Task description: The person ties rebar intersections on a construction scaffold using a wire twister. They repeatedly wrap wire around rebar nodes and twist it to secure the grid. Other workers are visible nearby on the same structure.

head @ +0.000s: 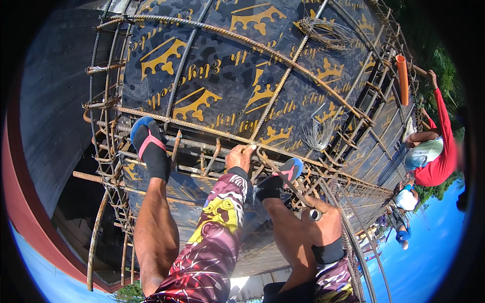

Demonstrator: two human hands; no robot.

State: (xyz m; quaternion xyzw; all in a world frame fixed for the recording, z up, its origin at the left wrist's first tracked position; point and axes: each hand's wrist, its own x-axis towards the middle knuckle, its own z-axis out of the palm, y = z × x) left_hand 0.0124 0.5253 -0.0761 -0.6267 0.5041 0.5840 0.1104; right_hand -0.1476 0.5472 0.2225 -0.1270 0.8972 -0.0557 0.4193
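My left hand (238, 156) is at a crossing of ribbed steel reinforcing bars, its fingers curled on the long rusty rebar (204, 128). Whether tie wire is pinched there is too small to tell. My right hand (324, 221) grips a rusty hooked rod, seemingly a rebar tying hook (282, 176). Its curved tip lies just right of my left fingers, near the same bar. A round metal end (315, 215) shows at the right fist. My feet, in blue-soled flip-flops (151, 144) with pink straps, stand on the bars either side of my left hand.
Black printed formwork panels (223, 72) lie under the bar grid. Coils of tie wire (326, 33) and a loose wire bundle (320, 132) rest on them. An orange pipe (402, 80) is at right, near a person in red (435, 151). Gaps open between beam bars.
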